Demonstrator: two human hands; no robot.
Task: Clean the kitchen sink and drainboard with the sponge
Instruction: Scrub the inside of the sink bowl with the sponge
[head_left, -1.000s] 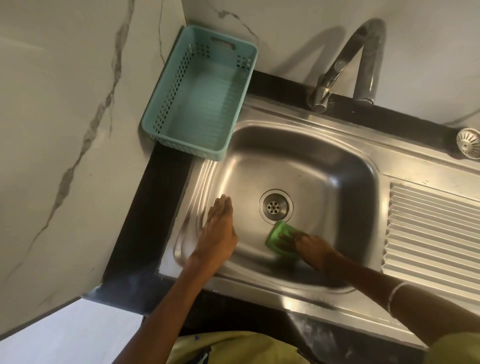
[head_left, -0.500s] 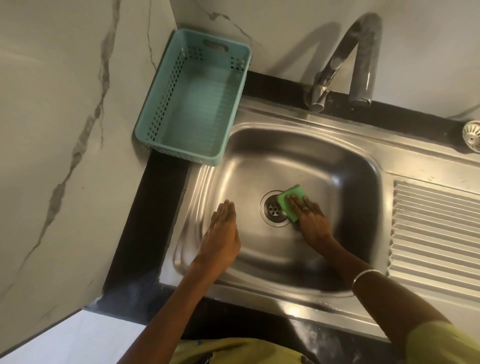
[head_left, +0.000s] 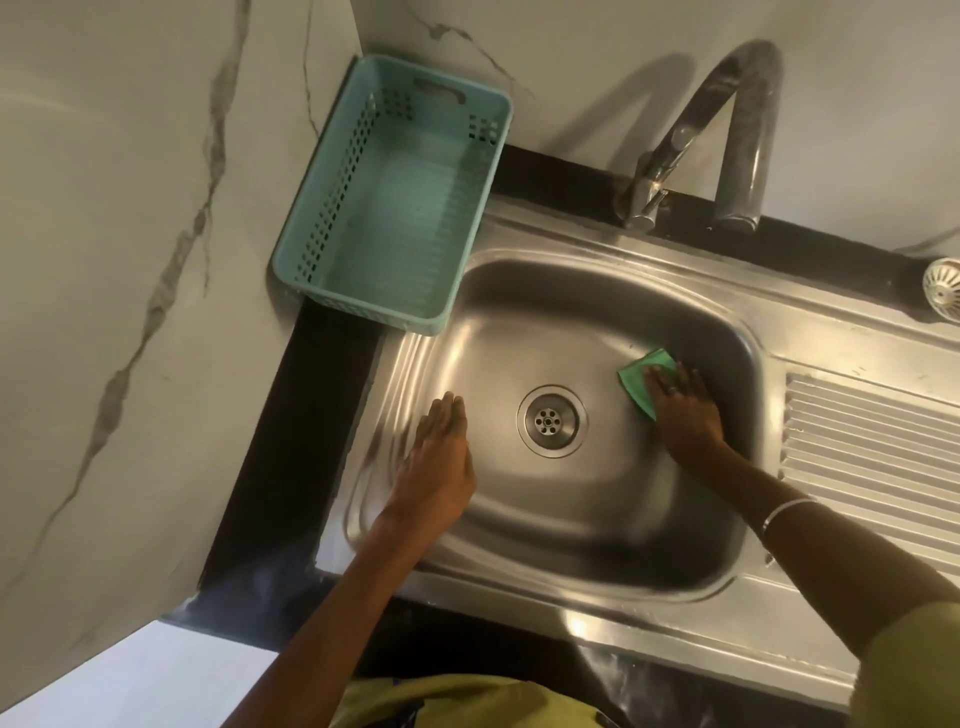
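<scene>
The big white wall (head_left: 130, 260) with gray lines stands on the left and at the back. Below it lies the dark surface (head_left: 291, 441). A shiny metal sink (head_left: 519, 291) sits in that surface. To the right of the bowl is the drainboard (head_left: 872, 447) with its long ridges. A blue-green basket (head_left: 322, 218) with little holes stands in the far left corner, and one corner of it hangs just over the sink's edge. A bent metal tap (head_left: 737, 130) stands at the back of the sink.

The left hand (head_left: 436, 462) lies flat on the left side of the bowl, with its fingers straight and close together. It holds nothing. The right hand (head_left: 680, 405) is flat too, fingers spread a little, and it presses down on the green sponge (head_left: 636, 376). The sponge lies on the right side of the bowl's floor, near the right wall, to the right of the round drain (head_left: 551, 421). A thin bangle (head_left: 782, 512) goes round the right arm. A small white round strainer (head_left: 943, 283) lies at the far right edge.
</scene>
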